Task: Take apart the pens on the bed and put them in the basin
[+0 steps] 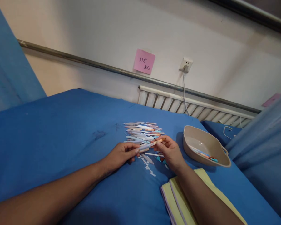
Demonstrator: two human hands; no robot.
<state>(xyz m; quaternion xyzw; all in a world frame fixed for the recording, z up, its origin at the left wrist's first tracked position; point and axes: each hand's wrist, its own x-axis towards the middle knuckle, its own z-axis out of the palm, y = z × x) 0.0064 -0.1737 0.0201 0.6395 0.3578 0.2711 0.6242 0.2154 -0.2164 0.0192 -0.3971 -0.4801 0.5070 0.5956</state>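
Between both hands is a slim pen (148,145), pale blue-grey toward the left and orange toward the right. My left hand (124,153) pinches its left end between thumb and fingers. My right hand (170,150) grips the orange end. Just beyond the hands lies a pile of pens (142,130) in pale colours, lined up roughly side by side. Under and in front of the hands are scattered small white pieces (148,168), a few teal pieces (158,158) and more loose pen parts, partly hidden by the right hand.
A beige basin (192,137) stands to the right with a few pens inside. A folded yellow-green towel (180,200) lies under my right forearm. Blue cloth (49,140) covers the surface. Behind are a radiator (168,101), a wall socket (185,65) with a cord, and blue curtains (11,59).
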